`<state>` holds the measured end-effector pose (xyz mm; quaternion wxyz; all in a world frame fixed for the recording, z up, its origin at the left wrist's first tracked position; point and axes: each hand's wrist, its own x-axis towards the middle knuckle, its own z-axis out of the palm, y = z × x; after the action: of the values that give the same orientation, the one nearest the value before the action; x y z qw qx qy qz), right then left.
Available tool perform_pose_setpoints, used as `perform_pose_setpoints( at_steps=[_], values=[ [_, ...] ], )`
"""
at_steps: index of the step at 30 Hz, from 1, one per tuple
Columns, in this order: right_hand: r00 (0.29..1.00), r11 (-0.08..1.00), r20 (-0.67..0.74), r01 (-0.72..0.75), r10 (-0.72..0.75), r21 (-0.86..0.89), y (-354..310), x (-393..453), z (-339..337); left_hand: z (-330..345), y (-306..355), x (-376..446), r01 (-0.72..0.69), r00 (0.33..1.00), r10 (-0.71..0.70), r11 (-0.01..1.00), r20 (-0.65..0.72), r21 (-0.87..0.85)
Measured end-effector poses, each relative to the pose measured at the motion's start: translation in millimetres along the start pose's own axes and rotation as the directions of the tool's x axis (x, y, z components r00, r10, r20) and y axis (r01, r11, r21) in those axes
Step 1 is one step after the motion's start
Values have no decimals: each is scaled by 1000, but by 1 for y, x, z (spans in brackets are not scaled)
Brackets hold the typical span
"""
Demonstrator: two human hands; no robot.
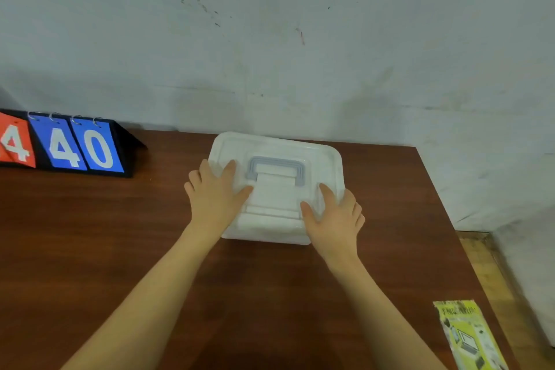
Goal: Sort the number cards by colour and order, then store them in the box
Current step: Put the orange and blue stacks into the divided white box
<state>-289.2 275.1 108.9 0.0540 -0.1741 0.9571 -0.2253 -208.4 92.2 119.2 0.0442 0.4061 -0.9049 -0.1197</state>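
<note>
The translucent white box (279, 192) sits closed near the desk's (90, 234) far edge, grey handle (277, 168) folded flat on its lid; the flip number cards (64, 144) stand at the far left corner, showing 4, 4, 0

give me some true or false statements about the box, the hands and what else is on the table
1. Both hands, left hand and right hand, rest on the box lid. True.
2. The box is open. False: the lid is on.
3. The handle lies flat on the lid. True.
4. The scoreboard stands right of the box. False: it stands to the left.
5. Its blue cards read 4 and 0. True.
6. The yellow packet lies on the lid. False: it lies on the table.
</note>
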Motion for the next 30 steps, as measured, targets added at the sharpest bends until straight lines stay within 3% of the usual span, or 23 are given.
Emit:
perform_pose_setpoints(
  at_steps=[8,16,20,24,30],
  values=[
    [998,994,-3,60,-60,-94,0,4,6,11,-15,-4,-7,1000,7,1000,29,9],
    [996,993,61,74,-68,-89,8,7,7,14,-10,-1,-31,999,32,992,-8,121],
    [990,970,-2,135,-139,-200,4,7,8,15,-12,2,-62,998,58,992,33,111],
    [978,958,94,202,-186,-205,2,15,5,17,-13,4,-171,985,169,979,26,115],
    [971,950,140,222,-195,-218,6,32,4,21,-7,7,-154,987,150,985,50,82]
  ],
)
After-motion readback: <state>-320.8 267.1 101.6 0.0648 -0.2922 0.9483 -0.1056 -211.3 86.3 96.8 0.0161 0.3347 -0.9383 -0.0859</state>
